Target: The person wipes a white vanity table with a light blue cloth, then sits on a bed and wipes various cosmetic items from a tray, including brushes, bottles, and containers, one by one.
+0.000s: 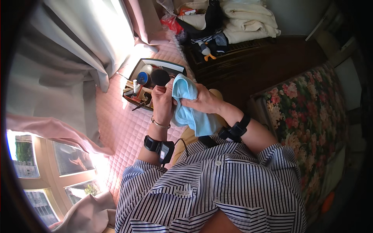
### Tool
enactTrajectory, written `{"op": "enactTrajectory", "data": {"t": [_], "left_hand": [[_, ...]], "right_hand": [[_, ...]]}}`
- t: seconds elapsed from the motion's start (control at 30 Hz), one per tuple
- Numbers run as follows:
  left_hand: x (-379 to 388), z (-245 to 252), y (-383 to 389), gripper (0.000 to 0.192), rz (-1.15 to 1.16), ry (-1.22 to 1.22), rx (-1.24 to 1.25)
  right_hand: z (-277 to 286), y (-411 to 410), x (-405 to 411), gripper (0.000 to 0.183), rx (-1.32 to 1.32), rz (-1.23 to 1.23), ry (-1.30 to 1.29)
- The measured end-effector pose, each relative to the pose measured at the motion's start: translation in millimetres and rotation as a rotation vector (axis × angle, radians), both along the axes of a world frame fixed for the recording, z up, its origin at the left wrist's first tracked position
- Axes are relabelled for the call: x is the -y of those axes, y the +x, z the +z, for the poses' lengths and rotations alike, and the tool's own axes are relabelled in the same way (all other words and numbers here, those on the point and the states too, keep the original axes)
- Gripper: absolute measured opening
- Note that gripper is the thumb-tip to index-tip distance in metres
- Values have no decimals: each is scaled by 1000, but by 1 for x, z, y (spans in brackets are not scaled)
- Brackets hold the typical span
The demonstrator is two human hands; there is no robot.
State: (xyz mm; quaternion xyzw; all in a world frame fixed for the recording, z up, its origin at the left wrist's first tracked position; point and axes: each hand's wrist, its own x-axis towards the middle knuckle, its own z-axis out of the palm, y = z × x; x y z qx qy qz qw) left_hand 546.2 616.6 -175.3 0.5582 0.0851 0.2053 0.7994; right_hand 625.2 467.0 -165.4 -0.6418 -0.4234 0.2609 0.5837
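Note:
My left hand [163,100] grips an item with a round black head [160,77], possibly a makeup brush; its lower part is hidden by my fingers. My right hand [204,100] holds a folded light-blue cloth [185,87] against my left hand, and the cloth's loose end hangs towards my lap. Just beyond my hands sits an open box [178,66] with a dark rim. Inside it are a round blue item [142,78], a small white bottle [136,86] and several other small things, partly covered by my left hand.
The box rests on a pink quilted cover [116,116] beside grey curtains [72,72] and a window [58,163]. A dark wooden surface [233,64] holds folded white bedding [247,20] and a plush bird toy [205,49]. Floral-covered bedding [309,110] lies at right.

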Motion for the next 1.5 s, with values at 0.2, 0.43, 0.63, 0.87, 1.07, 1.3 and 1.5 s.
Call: {"op": "enactTrajectory", "data": {"t": [0.2, 0.43, 0.63, 0.87, 1.07, 1.3, 1.5], "left_hand": [[20, 6, 4, 18, -6, -46, 57], [6, 7, 2, 22, 74, -138, 72], [-95, 15, -31, 22, 540, 190, 202], [-90, -50, -52, 15, 461, 467, -43], [-70, -103, -40, 25, 300, 542, -328], [-52, -112, -38, 28, 336, 1059, -190], [-64, -115, -68, 16, 529, 712, -256]], "right_hand": [[-1, 4, 18, 52, -714, 37, 73], [1, -7, 25, 38, -16, -23, -40], [-24, -3, 72, 30, 213, -266, -112], [-46, 11, 90, 27, 7, -511, -6], [-60, 6, 97, 27, 1, -510, -60], [-63, 3, 97, 28, -33, -529, -95], [-65, 3, 97, 33, -57, -493, -135]]}}
